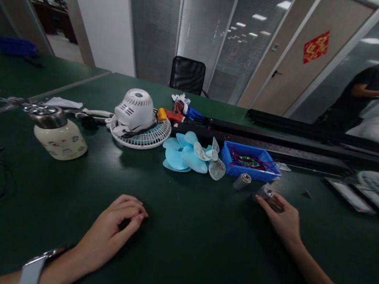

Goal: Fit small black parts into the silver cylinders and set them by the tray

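Note:
My right hand (284, 218) is at the right, with thumb and fingers closed round a small silver motor (267, 192) at the table surface. Just left of it a second small metal cylinder (242, 182), much like the first, stands by itself. My left hand (121, 222), with a watch at the wrist, rests on the green table; its fingers are curled in with the thumb against them, and nothing shows in them. Beyond the hands lie blue fan blades (187, 154), with clear blades (217, 166) overlapping their right side.
A blue bin (253, 174) of wires stands behind the motors. To the left are a white fan housing (135, 112) on its grille and a cream flask (61, 140). An orange power drill (174, 114) and long black rails (276, 147) lie behind. Two people are at the far right.

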`<state>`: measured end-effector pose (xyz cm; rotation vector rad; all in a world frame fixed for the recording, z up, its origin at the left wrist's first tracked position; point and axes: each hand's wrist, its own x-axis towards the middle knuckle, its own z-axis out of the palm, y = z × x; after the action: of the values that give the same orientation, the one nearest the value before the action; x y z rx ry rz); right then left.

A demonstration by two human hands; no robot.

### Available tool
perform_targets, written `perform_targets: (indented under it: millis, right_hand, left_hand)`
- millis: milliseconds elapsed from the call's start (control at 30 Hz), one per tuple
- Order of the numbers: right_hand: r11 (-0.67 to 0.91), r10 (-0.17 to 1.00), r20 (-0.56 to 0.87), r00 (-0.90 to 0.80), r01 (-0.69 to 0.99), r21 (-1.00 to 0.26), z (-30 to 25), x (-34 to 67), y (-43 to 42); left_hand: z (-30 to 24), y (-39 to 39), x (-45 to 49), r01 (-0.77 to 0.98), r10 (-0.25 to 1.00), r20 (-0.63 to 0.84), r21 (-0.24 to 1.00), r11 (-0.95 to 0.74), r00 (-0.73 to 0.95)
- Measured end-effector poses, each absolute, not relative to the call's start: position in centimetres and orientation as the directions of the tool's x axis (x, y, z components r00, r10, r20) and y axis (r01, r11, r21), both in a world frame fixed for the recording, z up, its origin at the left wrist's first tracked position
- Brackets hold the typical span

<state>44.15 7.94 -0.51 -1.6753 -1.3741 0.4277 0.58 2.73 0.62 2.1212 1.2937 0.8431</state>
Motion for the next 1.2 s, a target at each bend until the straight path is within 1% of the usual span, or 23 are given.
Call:
perform_targets:
  millis: [67,167,267,333,400,567,667,767,833,900,933,1000,1100,1167,1200]
  right_hand:
    - [0.076,0.94,0.264,0.215,0.625,-0.777,-0.2,41.7,5.5]
    - [0.177,0.983,0.167,-0.073,0.599,-0.781,0.2,36.7,2.4]
    - [0.261,0.944,0.103,-0.314,0.516,-0.816,0.6,31.1,1.4]
    - [0.31,0.904,0.108,-0.415,0.461,-0.831,0.8,27.7,1.7]
    - [0.357,0.872,0.134,-0.471,0.424,-0.832,0.8,25.0,2.3]
    - [0.424,0.847,0.21,-0.487,0.383,-0.821,0.2,22.5,3.0]
    - [0.422,0.847,0.203,-0.492,0.389,-0.819,0.1,22.6,3.0]
    - [0.429,0.84,0.203,-0.503,0.386,-0.817,0.2,22.7,3.1]
    - [0.421,0.844,0.197,-0.498,0.389,-0.819,0.3,22.8,3.0]
    - [0.381,0.869,0.182,-0.46,0.388,-0.839,0.3,23.1,2.8]
    - [0.352,0.886,0.174,-0.429,0.383,-0.854,0.4,23.4,2.7]
    - [0.292,0.919,0.153,-0.364,0.365,-0.884,0.4,24.3,2.6]
    - [0.208,0.953,0.109,-0.284,0.346,-0.915,0.5,25.6,2.6]
    - [0.118,0.96,0.039,-0.276,0.277,-0.954,0.6,26.1,2.8]
    - [0.051,0.953,-0.013,-0.303,0.202,-0.978,0.6,26.3,3.0]
  left_hand:
    - [0.9,2.5,0.7,0.575,0.898,0.25,0.698,-0.427,0.362]
    - [1.2,1.9,0.9,0.538,0.858,0.284,0.683,-0.494,0.428]
    - [1.2,1.3,1.0,0.487,0.803,0.328,0.66,-0.572,0.498]
    - [1.0,1.0,0.9,0.474,0.793,0.345,0.657,-0.586,0.502]
    - [0.8,0.8,0.9,0.476,0.807,0.348,0.67,-0.57,0.477]
    - [0.9,1.1,1.1,0.44,0.827,0.33,0.724,-0.531,0.456]
    - [1.1,1.4,1.8,0.374,0.812,0.399,0.74,-0.56,0.427]
    - [1.0,1.3,2.3,0.326,0.784,0.482,0.724,-0.607,0.391]
    - [0.9,1.2,2.3,0.316,0.776,0.531,0.712,-0.627,0.342]
    - [0.7,1.2,1.9,0.346,0.789,0.552,0.709,-0.614,0.269]
    - [0.6,1.3,1.7,0.379,0.807,0.538,0.714,-0.59,0.244]
    - [0.3,1.7,1.1,0.468,0.859,0.46,0.722,-0.509,0.223]
    - [-0.2,2.5,0.5,0.603,0.913,0.293,0.686,-0.407,0.283]
    - [-0.5,2.8,0.4,0.659,0.917,0.218,0.641,-0.393,0.335]
    - [-0.6,2.9,0.3,0.676,0.914,0.194,0.621,-0.396,0.357]
